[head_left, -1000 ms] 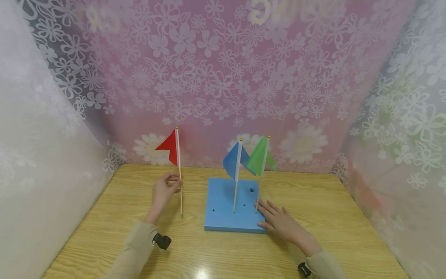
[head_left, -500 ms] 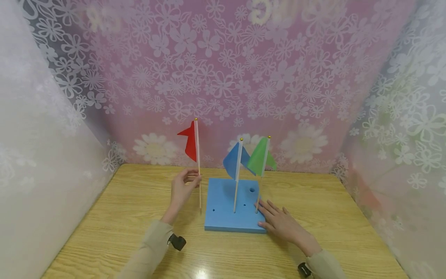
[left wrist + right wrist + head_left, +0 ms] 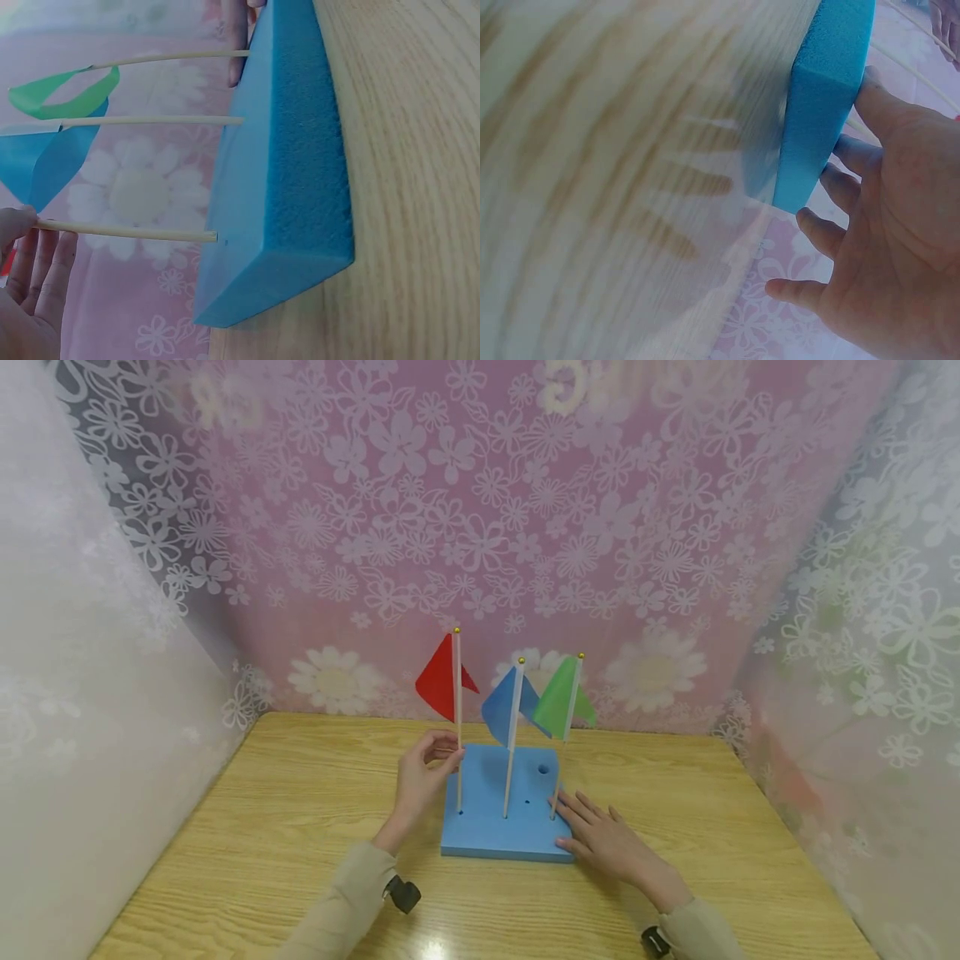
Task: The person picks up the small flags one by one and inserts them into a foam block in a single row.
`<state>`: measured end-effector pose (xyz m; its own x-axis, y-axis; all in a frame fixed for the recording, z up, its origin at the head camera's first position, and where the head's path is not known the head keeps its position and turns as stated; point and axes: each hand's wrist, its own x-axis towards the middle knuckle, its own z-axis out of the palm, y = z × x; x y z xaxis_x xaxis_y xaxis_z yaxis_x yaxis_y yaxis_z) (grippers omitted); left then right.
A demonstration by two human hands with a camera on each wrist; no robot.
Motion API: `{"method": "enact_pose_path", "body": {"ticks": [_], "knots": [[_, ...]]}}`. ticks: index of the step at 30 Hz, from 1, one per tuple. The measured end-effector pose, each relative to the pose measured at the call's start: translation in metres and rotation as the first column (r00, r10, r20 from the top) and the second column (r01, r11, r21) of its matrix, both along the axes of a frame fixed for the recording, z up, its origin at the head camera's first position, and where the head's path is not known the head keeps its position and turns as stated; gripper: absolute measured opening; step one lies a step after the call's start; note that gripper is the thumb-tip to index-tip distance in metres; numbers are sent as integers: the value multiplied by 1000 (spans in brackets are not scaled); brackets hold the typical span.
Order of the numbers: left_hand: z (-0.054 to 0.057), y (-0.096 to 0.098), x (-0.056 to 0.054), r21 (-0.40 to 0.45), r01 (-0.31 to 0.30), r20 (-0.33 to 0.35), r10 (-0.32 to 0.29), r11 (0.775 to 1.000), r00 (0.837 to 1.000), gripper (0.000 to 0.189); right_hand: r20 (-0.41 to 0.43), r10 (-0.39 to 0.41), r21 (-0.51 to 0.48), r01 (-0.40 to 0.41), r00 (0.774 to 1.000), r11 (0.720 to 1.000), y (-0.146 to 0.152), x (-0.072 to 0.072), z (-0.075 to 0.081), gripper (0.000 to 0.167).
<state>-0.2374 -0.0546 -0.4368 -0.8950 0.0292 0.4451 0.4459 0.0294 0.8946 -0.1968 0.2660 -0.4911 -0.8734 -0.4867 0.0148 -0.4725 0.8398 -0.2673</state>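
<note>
My left hand [image 3: 422, 778] pinches the thin wooden stick of a red flag [image 3: 437, 683] between thumb and fingers, holding it upright over the left part of a blue foam block [image 3: 487, 839]. In the left wrist view the bare lower end of the stick [image 3: 150, 232] is right at a small hole in the block's top. A blue flag [image 3: 498, 710] stands in the block's middle, and a green flag [image 3: 553, 700] near its right edge. Against that right edge rests my right hand [image 3: 611, 845], fingers extended, beside the green flag's stick.
The block lies on a wood-grain table [image 3: 300, 802]. A larger round hole [image 3: 543, 769] is at the block's back right, and a small hole [image 3: 527, 802] lies between the blue and green sticks. Flowered cloth walls [image 3: 480, 527] enclose the back and sides.
My left hand has carried the red flag rightward from beside the block to over its left part, lifting it and then lowering it. My right hand has stayed at the block's edge.
</note>
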Motion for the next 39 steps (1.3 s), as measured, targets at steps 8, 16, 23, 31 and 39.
{"method": "enact_pose_path", "body": {"ticks": [8,16,23,31,39], "knots": [[-27,6,-14,-9,-32,28,32,999,999,25,11,-5,16,5,1000,1000,-1,0,1,65],[-39,6,-18,-51,-40,0,40,998,999,22,6,-5,12,5,1000,1000,0,-1,-1,66],[-35,7,-7,-68,-55,22,57,996,998,22,5,-6,13,6,1000,1000,0,0,1,65],[-52,7,-11,-67,-48,33,50,997,998,22,1,-6,6,6,1000,1000,0,1,0,66],[-28,10,5,-116,-67,26,71,991,997,21,-8,-6,12,6,1000,1000,0,0,1,65]]}}
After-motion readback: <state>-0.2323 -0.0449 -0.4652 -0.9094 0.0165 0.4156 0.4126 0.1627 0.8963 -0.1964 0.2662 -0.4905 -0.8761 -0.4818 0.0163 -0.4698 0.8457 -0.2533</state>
